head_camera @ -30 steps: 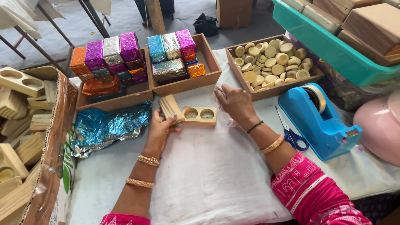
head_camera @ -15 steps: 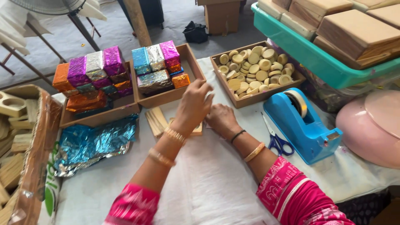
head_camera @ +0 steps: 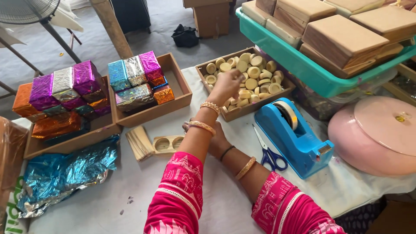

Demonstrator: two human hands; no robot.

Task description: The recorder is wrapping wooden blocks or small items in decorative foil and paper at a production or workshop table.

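The left hand (head_camera: 225, 86) crosses over the right forearm and reaches into the far tray (head_camera: 203, 66) of round wooden discs (head_camera: 253, 71), its fingers curled down among them, though I cannot tell whether they pinch one. The right hand (head_camera: 214, 141) lies mostly hidden under that arm beside the two-hole wooden holder (head_camera: 168, 144) on the worktop (head_camera: 108, 203), grip unclear. With the arms crossed, a sleeve could nudge the holder or the stacked wooden slats (head_camera: 139, 142), and a loosely pinched disc could drop and roll toward the scissors (head_camera: 268, 154)
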